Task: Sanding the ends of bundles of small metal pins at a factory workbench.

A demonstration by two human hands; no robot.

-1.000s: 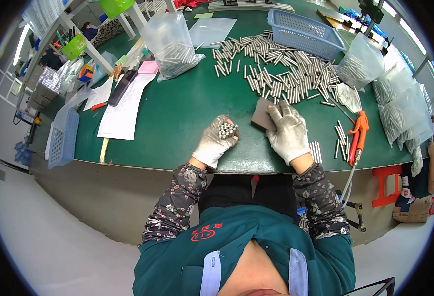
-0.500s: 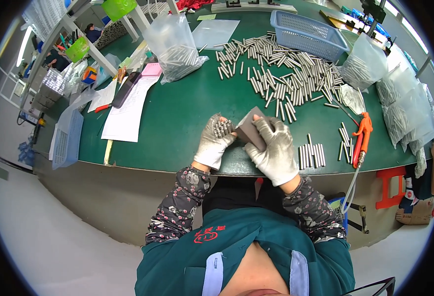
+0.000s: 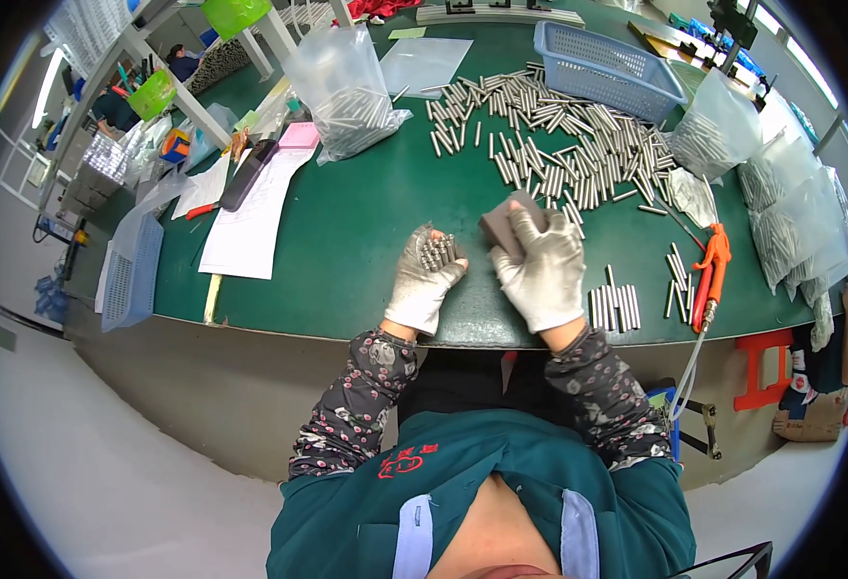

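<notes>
My left hand [image 3: 422,285], in a white and grey work glove, is closed around a bundle of short metal pins [image 3: 438,252] with their ends showing. In my gloved right hand [image 3: 543,270] is a grey-brown block [image 3: 503,228], gripped from above and held a little over the green table. A gap separates the block from the pins. To the right of my right hand lies a small row of metal pins [image 3: 615,307]. Beyond it, a large heap of loose pins [image 3: 578,145] spreads over the table.
An orange air gun [image 3: 713,253] with a hose lies at the right, near several loose pins [image 3: 679,280]. A blue basket [image 3: 607,72] stands behind the heap. Plastic bags of pins [image 3: 347,101] stand left and right. Papers [image 3: 250,217] and a dark tool lie left.
The block in my right hand has moved away from the pin ends, up and to the right. My left hand keeps its hold on the bundle, nearly in place.
</notes>
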